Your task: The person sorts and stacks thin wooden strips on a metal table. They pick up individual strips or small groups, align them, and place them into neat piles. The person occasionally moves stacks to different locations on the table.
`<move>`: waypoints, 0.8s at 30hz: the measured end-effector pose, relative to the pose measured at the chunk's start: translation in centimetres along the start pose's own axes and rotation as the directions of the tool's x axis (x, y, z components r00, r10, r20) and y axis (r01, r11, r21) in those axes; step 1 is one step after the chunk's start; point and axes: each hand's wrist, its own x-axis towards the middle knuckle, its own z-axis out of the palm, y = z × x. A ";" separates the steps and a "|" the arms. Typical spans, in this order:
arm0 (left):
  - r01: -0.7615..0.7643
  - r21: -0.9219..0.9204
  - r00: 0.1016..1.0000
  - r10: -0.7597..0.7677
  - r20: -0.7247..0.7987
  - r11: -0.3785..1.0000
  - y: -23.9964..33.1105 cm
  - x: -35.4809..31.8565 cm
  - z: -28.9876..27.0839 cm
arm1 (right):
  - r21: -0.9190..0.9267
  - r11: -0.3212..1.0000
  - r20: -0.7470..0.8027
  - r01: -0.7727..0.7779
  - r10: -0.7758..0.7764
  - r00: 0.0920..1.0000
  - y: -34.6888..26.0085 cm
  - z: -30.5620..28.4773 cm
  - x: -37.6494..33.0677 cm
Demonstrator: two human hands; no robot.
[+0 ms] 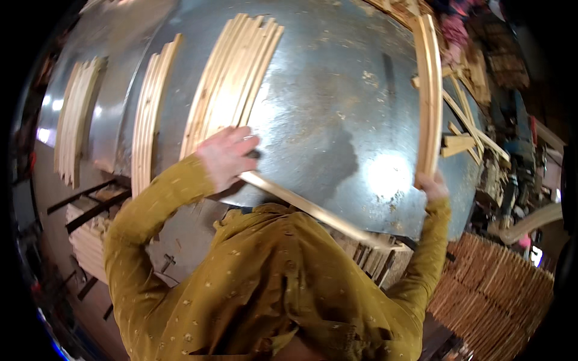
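A long, narrow bundle of pale, straight-edged wooden strips (428, 90) stands out on the right, running from near to far over the grey, scuffed metal surface (325, 90); the right hand (433, 186) has its fingers closed about the near end; a slim, pale wooden strip (307, 206) slants from the left hand toward the near right, crossing the surface's near edge in front of the body, its lower end blurred; the left hand (227, 157) is at the near end of a broad stack of pale wooden strips (232, 78), its fingers curled and partly bent, though I cannot tell whether they grip the slim strip or only touch it.

The step in hand looks like handling and sorting strips into rows; the next move would seem to call for a steady right hold and clear room for the slim strip's trailing end.

Farther left lie a narrow row of pale strips (150, 114) and a short pale stack (75, 120); at the far right are crossed wooden offcuts (460, 143); off the near right, a tall pile of brown slats (494, 295).
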 end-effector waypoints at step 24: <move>0.267 0.028 0.895 -0.238 -0.377 0.963 6.1 18.4 16.8 | -0.351 0.921 0.435 -0.168 0.319 0.842 15.1 -3.1 4.4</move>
